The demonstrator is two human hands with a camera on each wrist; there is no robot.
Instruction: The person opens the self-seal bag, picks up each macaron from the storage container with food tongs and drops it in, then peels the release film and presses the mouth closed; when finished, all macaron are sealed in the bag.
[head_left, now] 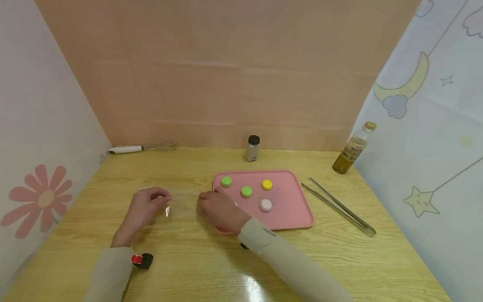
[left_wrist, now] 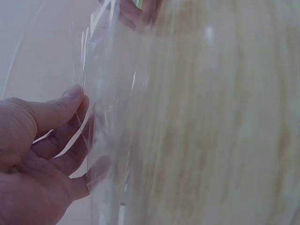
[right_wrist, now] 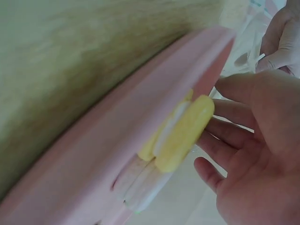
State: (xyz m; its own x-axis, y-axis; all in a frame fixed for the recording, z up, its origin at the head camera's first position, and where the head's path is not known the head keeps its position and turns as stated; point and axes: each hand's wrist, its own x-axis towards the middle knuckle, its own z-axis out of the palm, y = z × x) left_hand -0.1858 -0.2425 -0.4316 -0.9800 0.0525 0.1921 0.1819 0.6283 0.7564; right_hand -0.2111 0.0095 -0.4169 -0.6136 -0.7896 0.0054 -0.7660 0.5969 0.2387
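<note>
A clear plastic sheet (head_left: 183, 205) stretches between the two hands over the table, showing mostly by its glints. My left hand (head_left: 149, 207) pinches its left edge between thumb and fingers; in the left wrist view the sheet (left_wrist: 136, 122) bows out to the right. At the opposite edge, my right hand (head_left: 222, 209) pinches the sheet over the left rim of a pink tray (head_left: 290, 216). On that tray lie green macarons (head_left: 246, 192), a yellow macaron (head_left: 267, 184) and a pale pink macaron (head_left: 266, 205). Another yellow macaron (right_wrist: 185, 136) sits close to the right fingers, hidden from the head view.
Metal tongs (head_left: 341, 209) lie right of the tray. An oil bottle (head_left: 351, 153) stands at the back right, and a small black-capped jar (head_left: 253, 149) behind the tray. A whisk (head_left: 143, 148) lies along the back left edge. Printed cloth walls border the table.
</note>
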